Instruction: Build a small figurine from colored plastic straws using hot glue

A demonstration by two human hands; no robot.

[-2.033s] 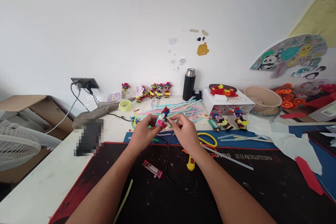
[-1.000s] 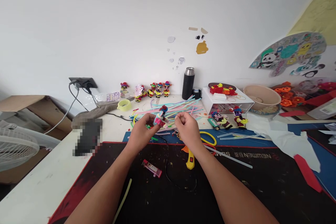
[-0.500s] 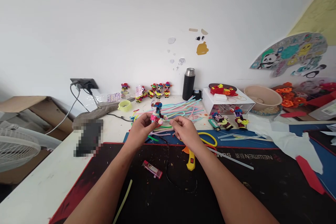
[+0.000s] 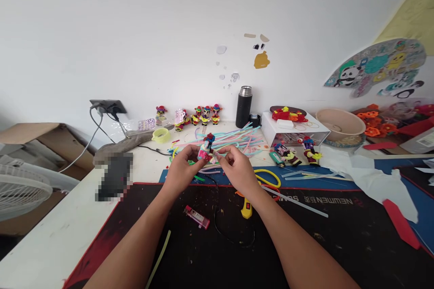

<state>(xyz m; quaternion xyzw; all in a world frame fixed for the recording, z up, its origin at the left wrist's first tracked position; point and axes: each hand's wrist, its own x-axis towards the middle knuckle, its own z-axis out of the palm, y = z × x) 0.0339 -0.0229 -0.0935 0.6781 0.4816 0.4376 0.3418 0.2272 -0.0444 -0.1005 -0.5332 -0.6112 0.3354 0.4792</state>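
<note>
Closest to me, a pale yellow stick [image 4: 159, 257] lies on the dark mat [image 4: 203, 266]. Beyond, my left hand [image 4: 179, 172] grips the little figure [image 4: 207, 146], held before the pastel stems [image 4: 233, 137]; my right hand [image 4: 236, 168] closes in at its side (whether it pinches anything, I can't tell). Behind stands a black flask [image 4: 243, 110].

The figure [image 4: 208, 145], centre of the clock, looks fuzzy and matt, like chenille; the strips [image 4: 233, 137] at one o'clock share that soft nap. Between one and two, the flask [image 4: 244, 110] pairs a matt black body with a shiny metal top. The lighter [image 4: 196, 217] at six is glossy, see-through pink plastic; the glue gun [image 4: 247, 208] at five, smooth yellow plastic. Beneath both, the mat [image 4: 203, 262] looks like matt cloth, flecked with debris. At nine, the carton [image 4: 34, 133] is dull brown cardboard. The bench [image 4: 50, 239], at eight, is smooth white, lightly smudged.
</note>
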